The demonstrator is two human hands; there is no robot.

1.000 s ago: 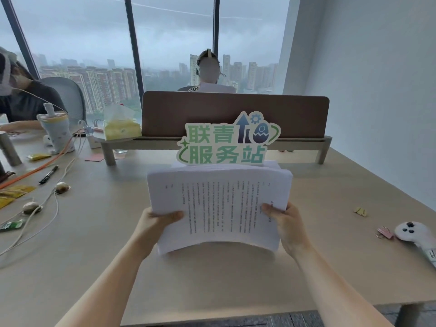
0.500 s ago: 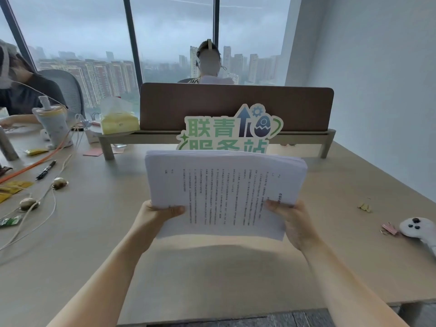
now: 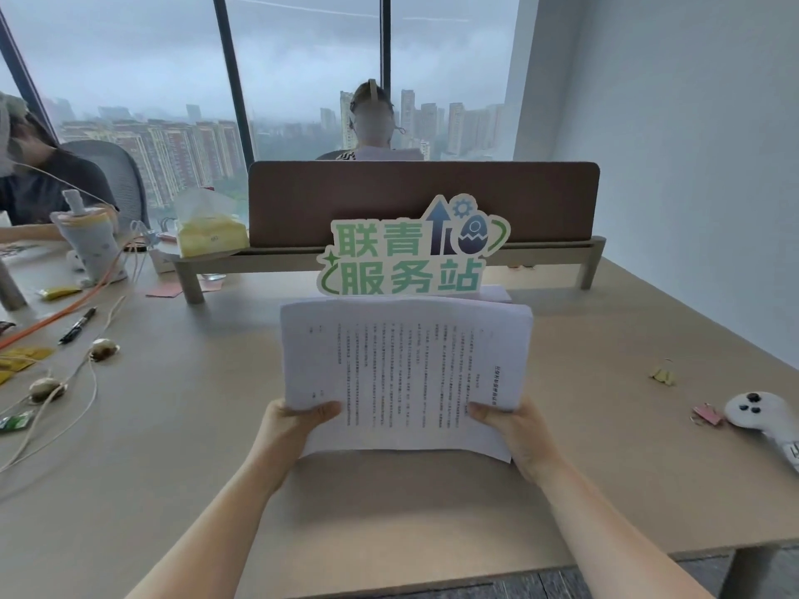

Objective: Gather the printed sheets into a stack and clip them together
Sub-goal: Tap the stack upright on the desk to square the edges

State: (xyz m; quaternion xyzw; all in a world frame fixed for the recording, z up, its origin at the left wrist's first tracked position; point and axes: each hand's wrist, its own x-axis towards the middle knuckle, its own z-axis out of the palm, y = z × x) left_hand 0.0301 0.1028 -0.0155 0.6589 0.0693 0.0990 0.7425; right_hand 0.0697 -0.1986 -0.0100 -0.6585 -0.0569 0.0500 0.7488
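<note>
A thick stack of printed sheets (image 3: 406,369) stands on its lower edge on the tan table (image 3: 173,425), tilted back toward me, text running sideways. My left hand (image 3: 294,430) grips its lower left edge with the thumb on the front page. My right hand (image 3: 514,430) grips the lower right edge the same way. A pink binder clip (image 3: 707,413) lies on the table at the right, far from both hands. A yellow clip (image 3: 662,375) lies a little beyond it.
A green cut-out sign (image 3: 410,257) stands just behind the stack, before a brown divider (image 3: 423,201). A white controller (image 3: 765,415) lies at the right edge. Cables (image 3: 78,382), a pen (image 3: 78,325) and wrappers cover the left side. Two people sit beyond.
The stack was lifted off the table half a second ago and has come back down onto its lower edge. Both hands kept their grip.
</note>
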